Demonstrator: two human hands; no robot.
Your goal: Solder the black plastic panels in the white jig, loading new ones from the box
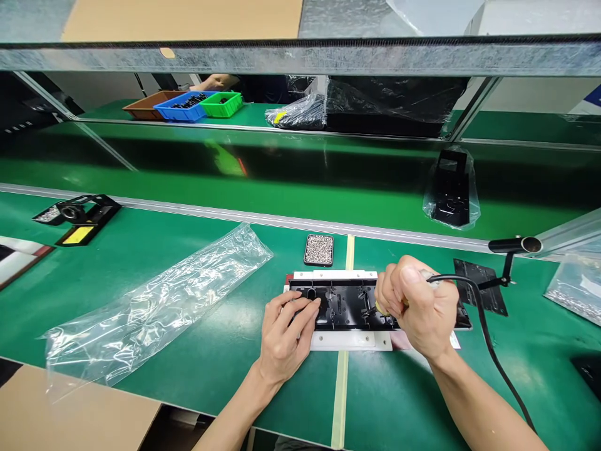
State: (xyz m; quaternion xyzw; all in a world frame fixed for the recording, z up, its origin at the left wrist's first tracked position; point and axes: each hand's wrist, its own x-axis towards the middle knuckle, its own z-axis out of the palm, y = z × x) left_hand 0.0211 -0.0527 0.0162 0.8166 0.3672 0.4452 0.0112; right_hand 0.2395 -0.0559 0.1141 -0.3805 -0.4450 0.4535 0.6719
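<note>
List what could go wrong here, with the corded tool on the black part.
1. The left hand rests its fingers on the black plastic part, near where the corded tool in the right hand works; a slip might catch them.
2. The black cable trails across the green table; a snag could jerk the tool.
3. The tray of small screws sits just behind the part and could be knocked and spill.

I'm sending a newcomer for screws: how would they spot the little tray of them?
On the green workbench, look just beyond the long black plastic panel. There lies a small dark rectangular tray of tiny silvery screws, beside the pale tape stripe; nothing else nearby glitters grey.
</note>
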